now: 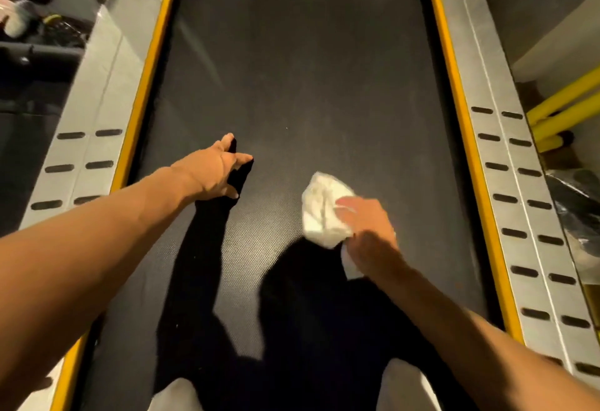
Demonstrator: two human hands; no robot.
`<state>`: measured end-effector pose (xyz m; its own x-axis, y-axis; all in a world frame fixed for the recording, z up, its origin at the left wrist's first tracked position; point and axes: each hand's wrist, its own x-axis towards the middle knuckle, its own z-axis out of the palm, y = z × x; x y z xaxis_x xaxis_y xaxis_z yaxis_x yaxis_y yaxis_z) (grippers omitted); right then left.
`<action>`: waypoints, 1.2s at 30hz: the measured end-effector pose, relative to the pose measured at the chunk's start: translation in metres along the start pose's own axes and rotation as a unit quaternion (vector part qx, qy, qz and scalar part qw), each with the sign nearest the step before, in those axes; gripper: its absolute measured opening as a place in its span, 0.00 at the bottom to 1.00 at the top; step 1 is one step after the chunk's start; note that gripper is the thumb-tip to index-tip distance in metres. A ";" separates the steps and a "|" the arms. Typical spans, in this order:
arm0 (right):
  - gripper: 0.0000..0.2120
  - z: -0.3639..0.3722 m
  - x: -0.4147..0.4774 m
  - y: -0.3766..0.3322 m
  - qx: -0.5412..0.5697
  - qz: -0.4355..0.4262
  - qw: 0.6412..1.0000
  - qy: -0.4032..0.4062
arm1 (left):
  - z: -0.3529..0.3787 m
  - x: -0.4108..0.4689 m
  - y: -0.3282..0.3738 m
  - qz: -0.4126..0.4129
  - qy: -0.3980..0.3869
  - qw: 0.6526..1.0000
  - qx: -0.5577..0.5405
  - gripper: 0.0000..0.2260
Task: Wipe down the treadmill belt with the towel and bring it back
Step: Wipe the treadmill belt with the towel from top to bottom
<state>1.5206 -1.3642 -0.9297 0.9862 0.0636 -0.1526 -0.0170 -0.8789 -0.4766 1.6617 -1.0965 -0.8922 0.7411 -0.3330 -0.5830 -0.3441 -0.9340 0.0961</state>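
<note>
Towel (324, 212): white, bunched up, lying on the treadmill belt (292, 70), right of centre, at the near end. Gripped by the right hand (368, 232), fingers (344, 206) curled round the bunch. A tail of cloth hangs out under the wrist. That hand is slightly blurred.

On the other side, the left hand (212, 172) sits left of centre, apart from the towel. It holds nothing, fingers spread and straight, tips look planted on the belt.

Belt is black and textured, with both arms' shadows on it. A yellow strip (143, 99) runs along each side, then a grey side rail (506, 151) with paired dark slots. Yellow tubes (561, 108) beyond the right rail. Light trouser knees (177, 394) at the bottom edge. Clutter top left is too dark to identify.
</note>
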 end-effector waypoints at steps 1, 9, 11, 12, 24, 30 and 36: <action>0.19 0.008 -0.018 -0.019 0.048 -0.081 0.995 -0.028 | 0.002 -0.004 -0.003 -0.006 -0.001 1.000 -0.004 0.39; 0.15 -0.003 0.049 -0.004 0.073 0.085 0.991 0.078 | 0.023 -0.019 -0.032 -0.045 0.005 0.998 -0.047 0.46; 0.09 0.022 0.022 -0.032 0.178 0.114 0.977 0.037 | 0.023 -0.021 -0.037 -0.050 0.005 0.997 -0.063 0.47; 0.12 0.037 0.002 -0.042 0.200 0.033 0.979 0.025 | 0.023 -0.022 -0.038 -0.052 0.001 0.996 -0.071 0.48; 0.16 0.020 -0.025 -0.060 0.057 -0.125 0.986 -0.095 | 0.045 -0.054 -0.021 -0.136 -0.048 0.990 -0.001 0.47; 0.13 -0.001 0.039 -0.061 0.096 0.014 0.995 0.007 | 0.050 -0.045 -0.023 -0.140 -0.072 0.986 -0.048 0.49; 0.18 0.042 -0.025 -0.091 0.049 -0.196 0.977 -0.064 | 0.056 -0.048 -0.030 -0.117 -0.060 0.991 -0.035 0.48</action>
<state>1.4911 -1.2664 -0.9190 0.8915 0.4506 -0.0463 0.3360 -0.7264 -0.5995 1.6040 -1.0450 -0.9119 0.7209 -0.0916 -0.6870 -0.1263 -0.9920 -0.0002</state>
